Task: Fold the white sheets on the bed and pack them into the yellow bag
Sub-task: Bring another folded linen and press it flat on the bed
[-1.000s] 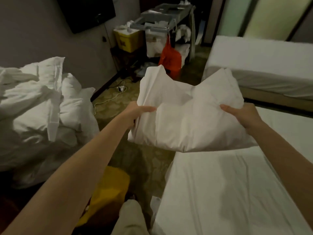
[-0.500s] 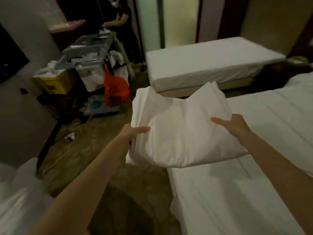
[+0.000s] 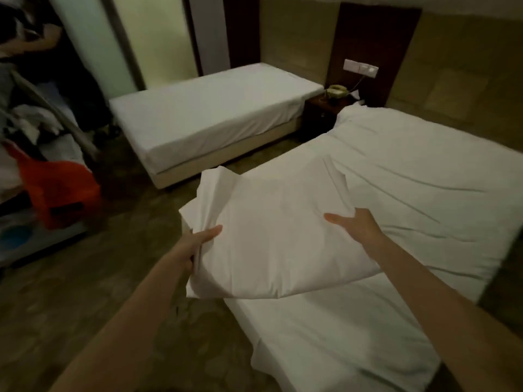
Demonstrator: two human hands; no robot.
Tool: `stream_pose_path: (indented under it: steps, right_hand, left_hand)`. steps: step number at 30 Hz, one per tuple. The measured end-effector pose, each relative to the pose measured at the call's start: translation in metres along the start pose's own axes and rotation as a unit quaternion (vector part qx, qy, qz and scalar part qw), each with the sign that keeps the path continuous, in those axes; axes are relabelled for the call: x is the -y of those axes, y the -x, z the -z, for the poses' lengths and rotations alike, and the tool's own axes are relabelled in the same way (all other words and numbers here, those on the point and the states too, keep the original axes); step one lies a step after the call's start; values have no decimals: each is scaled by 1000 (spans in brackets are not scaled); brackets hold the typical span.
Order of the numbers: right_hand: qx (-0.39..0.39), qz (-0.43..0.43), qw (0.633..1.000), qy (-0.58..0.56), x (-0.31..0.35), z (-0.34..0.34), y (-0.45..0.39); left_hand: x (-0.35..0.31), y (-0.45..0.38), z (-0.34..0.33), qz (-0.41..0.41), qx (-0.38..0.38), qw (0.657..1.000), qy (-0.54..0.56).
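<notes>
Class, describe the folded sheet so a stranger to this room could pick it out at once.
Start at the near bed, the rumpled one. Above its foot corner hangs the folded sheet, held by the left hand and right hand. Other white linen lies flat; this is a thick bundle in the air.

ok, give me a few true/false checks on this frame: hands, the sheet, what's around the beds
1. Both hands hold the folded sheet. True: the left hand grips its left edge and the right hand its right edge.
2. The folded sheet lies flat on the floor. False: it is held up in the air, over the corner of the near bed.
3. The yellow bag is in view beside the near bed. False: no yellow bag shows in this frame.
4. A phone sits on the nightstand between the two beds. True.
5. The far bed is piled with crumpled linen. False: its top is smooth and flat.
6. Something orange hangs at the left edge. True.
</notes>
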State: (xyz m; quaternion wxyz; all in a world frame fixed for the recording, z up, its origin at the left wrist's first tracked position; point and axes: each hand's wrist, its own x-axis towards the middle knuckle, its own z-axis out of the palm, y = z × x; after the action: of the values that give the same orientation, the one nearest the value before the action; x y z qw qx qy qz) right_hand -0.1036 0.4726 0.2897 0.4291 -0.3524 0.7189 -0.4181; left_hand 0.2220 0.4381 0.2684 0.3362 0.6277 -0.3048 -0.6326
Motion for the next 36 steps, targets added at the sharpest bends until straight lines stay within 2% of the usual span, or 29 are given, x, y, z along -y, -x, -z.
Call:
stream_pose_path:
  steps: [6,13,19,25,28,36]
  right_hand:
    - [2,-6,1000,-11,-8,2,-15]
    - [15,-32,999,-26,-21,-37,-38]
    - [-24,-44,998,-41,-8,-88,-89]
    - [-73,-125,988,-56,-14,-173,-125]
    - [-85,-134,986,-50,-14,-210,-137]
    - [-83,-162,983,-5,-16,-234,-202]
  left_hand:
    - [4,-6,-8,-9,-12,1000,7]
    - [-5,-35,18,5,-14,1000,-11]
    - [-43,-110,44,9,15,1000,-14]
    - [-90,-199,86,26,42,996,-77]
    - [-106,-238,102,35,57,991,-116]
    - [-96,-318,99,97,68,989,-88]
